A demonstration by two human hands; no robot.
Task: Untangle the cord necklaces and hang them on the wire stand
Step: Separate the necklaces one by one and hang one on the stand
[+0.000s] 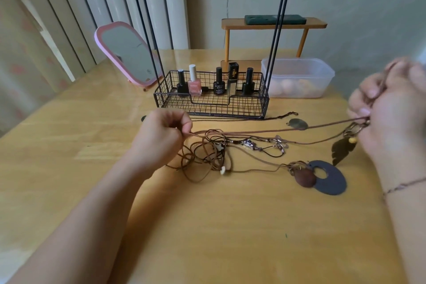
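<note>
Two hands at work, both closed on one brown cord (265, 131) and drawing it taut between them. Left hand (164, 132) curled, pinching the cord's end at thumb and forefinger, just above the tangle. Right hand (389, 113) raised near the frame's right edge, fingers bent round the cord's other end, with a dark leaf pendant (343, 151) and a small bead dangling below it. Judged early in the job: only that single cord partly drawn out, not yet clear of the rest.

Beneath and between the hands lay the knotted heap of cords (207, 157) on the surface (230, 226), loops crossed over each other with metal clasps among them. Off to the right of the heap rested a brown oval pendant (305, 178) touching a grey ring pendant (332, 181). Behind stood the wire stand (280, 37), basket base filled with polish bottles (194, 82); hooks at the top edge seemingly bare, though mostly cropped. Left to do, apparently: all separating, all hanging.
</note>
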